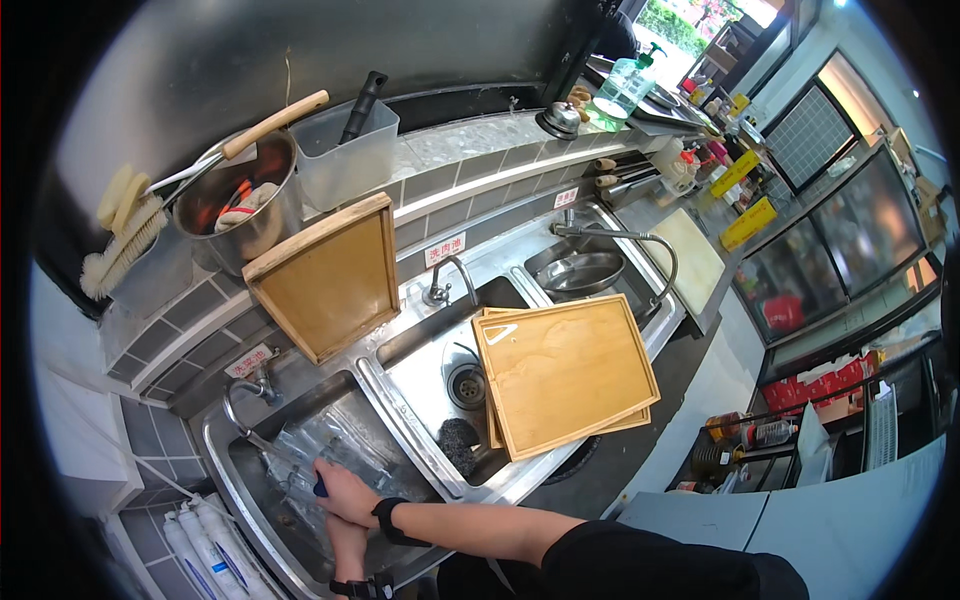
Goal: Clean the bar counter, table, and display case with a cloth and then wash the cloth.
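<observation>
Both my hands are low in the left sink basin (405, 470). My right hand (348, 493) is closed round a small dark blue thing (320, 487), mostly hidden by the fingers. Right beneath it is my left hand (346, 538); its fingers are hidden, so their grip does not show. Clear, shiny plastic (335, 440), perhaps a container, lies in the basin beside my hands. The left faucet (238, 415) arches over it, and water seems to run from its spout.
Stacked wooden trays (575, 375) lie across the middle sink, near a dark scouring pad (458, 442). Another wooden tray (330, 275) leans on the back wall. Behind stand a metal pot (240, 205), a brush (128, 250) and a plastic bin (350, 160). A metal pan (580, 272) sits in the far sink.
</observation>
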`<state>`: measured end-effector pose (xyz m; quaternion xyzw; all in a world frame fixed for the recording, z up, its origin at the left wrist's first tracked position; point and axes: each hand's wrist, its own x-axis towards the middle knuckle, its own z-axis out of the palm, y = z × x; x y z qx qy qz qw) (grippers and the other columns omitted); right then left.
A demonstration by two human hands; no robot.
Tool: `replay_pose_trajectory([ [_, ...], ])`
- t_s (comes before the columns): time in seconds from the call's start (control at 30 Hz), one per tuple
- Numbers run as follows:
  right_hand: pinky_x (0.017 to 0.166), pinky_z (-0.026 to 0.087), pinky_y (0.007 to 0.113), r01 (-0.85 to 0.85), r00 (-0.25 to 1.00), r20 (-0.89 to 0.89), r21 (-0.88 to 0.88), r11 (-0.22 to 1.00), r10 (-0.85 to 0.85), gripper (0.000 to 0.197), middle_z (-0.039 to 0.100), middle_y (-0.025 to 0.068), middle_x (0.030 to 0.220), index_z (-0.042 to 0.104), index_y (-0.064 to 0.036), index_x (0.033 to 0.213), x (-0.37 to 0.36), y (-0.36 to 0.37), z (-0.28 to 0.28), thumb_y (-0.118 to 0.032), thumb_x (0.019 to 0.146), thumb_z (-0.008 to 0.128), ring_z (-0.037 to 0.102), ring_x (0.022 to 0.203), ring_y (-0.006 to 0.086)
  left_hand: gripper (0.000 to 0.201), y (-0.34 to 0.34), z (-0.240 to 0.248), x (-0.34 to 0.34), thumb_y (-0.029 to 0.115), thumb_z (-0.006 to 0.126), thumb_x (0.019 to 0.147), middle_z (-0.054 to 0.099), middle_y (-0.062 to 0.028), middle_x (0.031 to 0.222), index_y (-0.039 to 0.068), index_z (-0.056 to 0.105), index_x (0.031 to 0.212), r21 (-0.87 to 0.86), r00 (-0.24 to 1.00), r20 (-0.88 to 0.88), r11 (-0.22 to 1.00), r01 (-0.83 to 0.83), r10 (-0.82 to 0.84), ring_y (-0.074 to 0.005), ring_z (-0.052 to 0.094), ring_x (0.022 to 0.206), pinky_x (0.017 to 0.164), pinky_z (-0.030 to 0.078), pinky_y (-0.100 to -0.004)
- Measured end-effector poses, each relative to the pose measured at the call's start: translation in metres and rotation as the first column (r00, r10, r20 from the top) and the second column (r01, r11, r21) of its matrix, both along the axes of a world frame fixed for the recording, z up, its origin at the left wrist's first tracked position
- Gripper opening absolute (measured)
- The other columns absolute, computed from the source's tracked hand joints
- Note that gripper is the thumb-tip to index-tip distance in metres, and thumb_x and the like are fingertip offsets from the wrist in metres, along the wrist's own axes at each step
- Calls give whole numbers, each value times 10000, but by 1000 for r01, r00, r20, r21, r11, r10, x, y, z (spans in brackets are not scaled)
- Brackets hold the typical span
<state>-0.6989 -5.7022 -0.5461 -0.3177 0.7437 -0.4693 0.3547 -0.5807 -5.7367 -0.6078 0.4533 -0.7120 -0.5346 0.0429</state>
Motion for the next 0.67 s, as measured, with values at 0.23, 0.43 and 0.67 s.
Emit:
replay_pose_trajectory([
  [0.23, 821, 479, 368, -214, 851, 457, -145, 966, 257, 429, 606, 128, 1026, 485, -62, 1113, -56, 35, 30, -338, 876, 712, 613, 973, 273, 418, 20, 106, -2, 441, 599, 936, 478, -1, 539, 46, 510, 1039, 540, 994, 25, 836, -101, 104, -123, 453, 391, 372, 338, -271],
  [0.43, 823, 534, 309, 12, 54, 898, -439, 899, 438, 326, 598, 43, 980, 545, -58, 1218, -62, 51, 117, -283, 984, 577, 614, 894, 156, 689, 42, 134, -6, 716, 454, 897, 412, 20, 563, 58, 473, 1100, 682, 682, -454, -269, 680, 574, -89, 371, 388, 364, 329, -240],
  [0.67, 734, 524, 242, -210, 381, 807, -401, 892, 452, 287, 592, 26, 883, 579, -106, 1158, -93, 53, 137, -243, 919, 659, 619, 838, 127, 633, 51, 168, -29, 469, 673, 851, 541, -31, 911, 88, 432, 1294, 875, 759, -393, -44, 483, 518, -140, 481, 596, 509, 411, -300],
])
